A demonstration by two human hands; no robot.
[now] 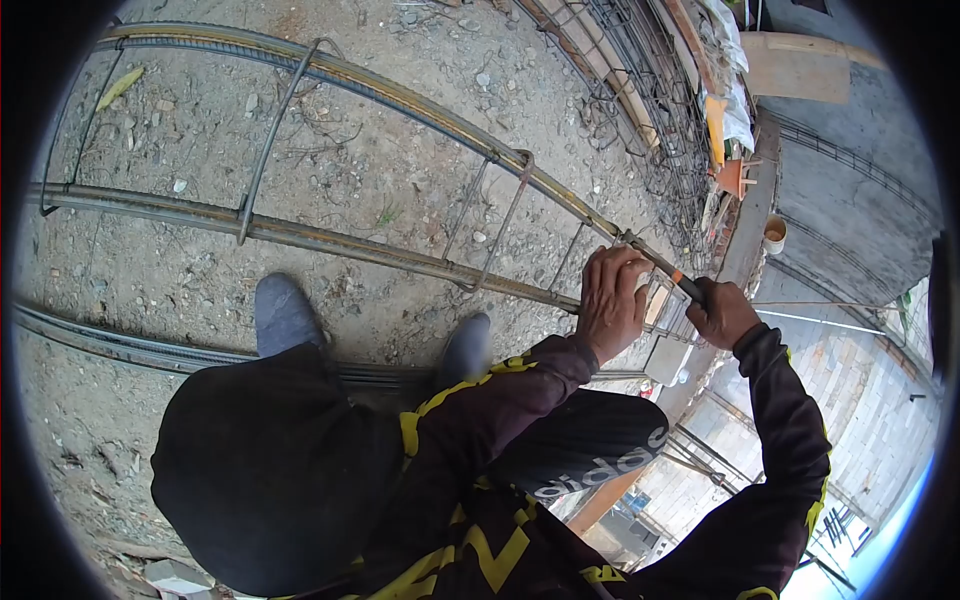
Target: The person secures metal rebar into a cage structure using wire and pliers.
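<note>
My right hand (722,314) is closed around the dark handle of what looks like pincers (680,280) with an orange band. Their head meets the upper steel bar of a rebar cage (420,115). Close by, my left hand (612,300) has its fingers curled over beside the bars, near the tool's head. Whatever lies inside those fingers is hidden. Square wire stirrups (275,140) link the cage's long bars. The lower bar (370,252) runs to just left of my left hand.
Another bundle of bars (150,350) passes by my shoes (285,310) on the stony ground. More rebar cages (625,70) lie at upper right, near an orange container (733,178). Further right are a bucket (775,235) and a paved surface (840,370).
</note>
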